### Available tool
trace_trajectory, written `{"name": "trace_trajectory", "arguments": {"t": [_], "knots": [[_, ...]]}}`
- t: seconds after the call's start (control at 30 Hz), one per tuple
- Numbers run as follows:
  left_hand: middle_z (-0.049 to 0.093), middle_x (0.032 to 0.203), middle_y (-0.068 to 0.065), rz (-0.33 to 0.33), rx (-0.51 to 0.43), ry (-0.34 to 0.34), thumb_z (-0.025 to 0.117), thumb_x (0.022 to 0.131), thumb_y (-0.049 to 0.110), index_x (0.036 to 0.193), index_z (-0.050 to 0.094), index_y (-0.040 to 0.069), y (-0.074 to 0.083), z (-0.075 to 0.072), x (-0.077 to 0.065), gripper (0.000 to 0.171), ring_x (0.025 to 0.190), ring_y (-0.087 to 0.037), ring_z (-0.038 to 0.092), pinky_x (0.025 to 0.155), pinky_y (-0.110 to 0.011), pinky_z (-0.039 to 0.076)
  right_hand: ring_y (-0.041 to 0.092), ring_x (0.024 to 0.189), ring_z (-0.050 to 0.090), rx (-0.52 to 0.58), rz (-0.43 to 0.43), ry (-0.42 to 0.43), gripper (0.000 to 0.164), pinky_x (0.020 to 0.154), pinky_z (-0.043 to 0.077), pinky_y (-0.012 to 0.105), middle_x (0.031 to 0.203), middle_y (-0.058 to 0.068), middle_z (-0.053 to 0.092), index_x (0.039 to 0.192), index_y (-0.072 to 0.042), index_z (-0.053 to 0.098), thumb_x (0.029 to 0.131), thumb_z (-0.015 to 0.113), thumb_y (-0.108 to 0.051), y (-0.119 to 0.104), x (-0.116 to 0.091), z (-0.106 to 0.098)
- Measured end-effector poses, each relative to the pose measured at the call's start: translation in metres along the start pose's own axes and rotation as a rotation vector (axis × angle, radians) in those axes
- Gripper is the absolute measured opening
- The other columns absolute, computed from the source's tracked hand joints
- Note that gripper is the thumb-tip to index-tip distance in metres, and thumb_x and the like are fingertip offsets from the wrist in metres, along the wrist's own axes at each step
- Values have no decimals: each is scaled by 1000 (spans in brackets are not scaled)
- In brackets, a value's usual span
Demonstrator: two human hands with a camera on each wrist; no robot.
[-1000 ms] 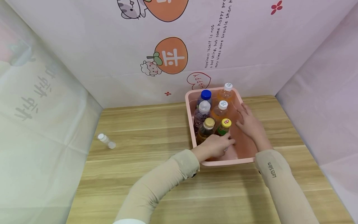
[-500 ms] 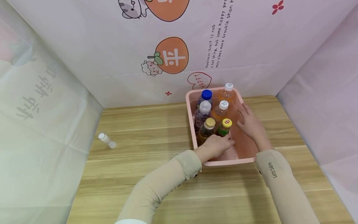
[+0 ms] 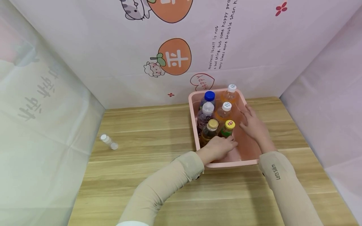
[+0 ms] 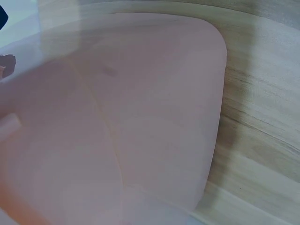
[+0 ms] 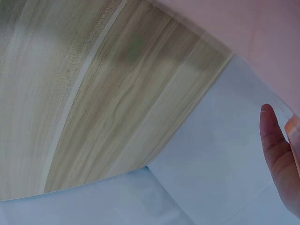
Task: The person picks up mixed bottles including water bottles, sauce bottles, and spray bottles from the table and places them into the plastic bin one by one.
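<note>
In the head view a pink bin (image 3: 195,138) holds several upright drink bottles. My left hand (image 3: 219,147) reaches over its front rim, beside the yellow-capped bottle (image 3: 227,128) and the amber bottle with a tan cap (image 3: 210,125). Its fingertips point down into the bin, and whatever lies under the palm is hidden. My right hand (image 3: 255,128) rests at the bin's right rim with fingers spread, some of them reaching inside. The right wrist view shows a straight finger of the right hand (image 5: 279,164) near the pink wall. In the left wrist view the bin's wall (image 4: 159,93) fills most of the picture.
Further back in the bin stand a blue-capped bottle (image 3: 209,96), a purple bottle (image 3: 206,114) and two white-capped bottles with orange drink (image 3: 222,113). A small clear bottle with a white cap (image 3: 108,141) lies on the wooden table (image 3: 141,135) at left. Pale printed sheets surround the table.
The left hand's fingers have drawn slightly closer together beside the yellow-capped bottle. The right hand and the bottles stay almost where they were; the whole view has shifted slightly.
</note>
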State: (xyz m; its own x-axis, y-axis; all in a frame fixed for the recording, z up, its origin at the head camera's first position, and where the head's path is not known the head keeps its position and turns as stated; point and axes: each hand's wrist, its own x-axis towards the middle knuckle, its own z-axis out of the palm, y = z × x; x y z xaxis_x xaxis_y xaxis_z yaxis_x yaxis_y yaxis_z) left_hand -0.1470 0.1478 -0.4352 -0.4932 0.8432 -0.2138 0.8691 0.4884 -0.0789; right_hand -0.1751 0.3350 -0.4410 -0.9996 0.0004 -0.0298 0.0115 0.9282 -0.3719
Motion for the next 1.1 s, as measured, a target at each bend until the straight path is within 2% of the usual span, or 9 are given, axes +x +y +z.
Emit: {"name": "trace_trajectory", "arguments": {"t": [0.2, 0.37, 0.53, 0.8, 0.97, 1.1], "knots": [[52, 133, 5, 19, -40, 28, 62, 91, 37, 131, 52, 27, -1, -1, -2, 42, 105, -9, 61, 76, -23, 56, 54, 129, 36, -1, -6, 5, 61, 91, 43, 65, 158, 23, 10, 145, 4, 31, 92, 55, -15, 0, -1, 0], [53, 131, 5, 43, -28, 96, 58, 94, 38, 132, 51, 26, 0, -4, -7, 41, 102, -8, 61, 77, -22, 55, 54, 128, 37, -9, -14, 11, 61, 89, 45, 65, 157, 24, 11, 144, 4, 31, 91, 55, -15, 0, -1, 1], [56, 126, 5, 69, -32, 166, 56, 95, 35, 132, 52, 24, 0, -17, -16, 38, 96, -6, 62, 73, -20, 55, 54, 129, 36, -16, -21, 20, 60, 92, 43, 65, 157, 24, 12, 143, 5, 32, 91, 55, -15, 1, -1, 1], [59, 122, 7, 122, -156, 248, 55, 97, 28, 131, 56, 23, -5, -44, -41, 35, 88, 0, 63, 70, -11, 51, 54, 127, 38, -23, -25, 29, 60, 91, 44, 65, 156, 25, 13, 142, 6, 34, 90, 56, -14, 0, -1, 1], [60, 125, 6, 164, -256, 364, 55, 97, 25, 129, 57, 21, -14, -61, -60, 33, 85, 0, 63, 71, -9, 50, 54, 127, 38, -14, -18, 12, 60, 91, 44, 65, 156, 25, 12, 143, 6, 33, 90, 55, -14, 0, -1, 0], [61, 120, 2, 191, -338, 471, 56, 95, 21, 125, 59, 17, -22, -76, -77, 30, 80, -3, 61, 63, -8, 46, 54, 128, 36, -3, -10, -6, 60, 91, 43, 65, 157, 24, 11, 144, 5, 32, 91, 53, -14, -1, -1, -1]]}}
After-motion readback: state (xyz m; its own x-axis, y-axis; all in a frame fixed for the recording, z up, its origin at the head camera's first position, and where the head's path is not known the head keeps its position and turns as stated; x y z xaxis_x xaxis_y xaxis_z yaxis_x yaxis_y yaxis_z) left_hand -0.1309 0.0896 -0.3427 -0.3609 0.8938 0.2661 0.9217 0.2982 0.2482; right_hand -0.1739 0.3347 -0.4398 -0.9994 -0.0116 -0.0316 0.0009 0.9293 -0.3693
